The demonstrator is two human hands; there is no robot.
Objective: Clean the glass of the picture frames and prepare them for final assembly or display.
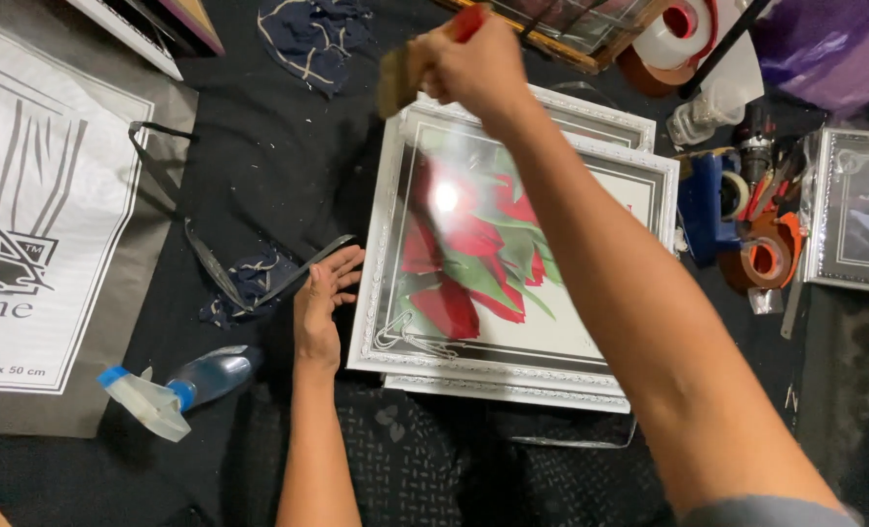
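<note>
A frame [512, 283] lies on another frame [512, 392]. Left of them lies a cloth [244, 285], nearer a spray bottle [176, 385]; tape rolls [766, 256] lie right.

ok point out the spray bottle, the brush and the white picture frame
spray bottle [185, 383], head view, on its clear body
brush [395, 83], head view, on the bristles beside the right hand [473, 63]
white picture frame [381, 283], head view, on its left rail

Single head-worn view, steeply downward, close above the framed picture [512, 244] on dark floor.
</note>
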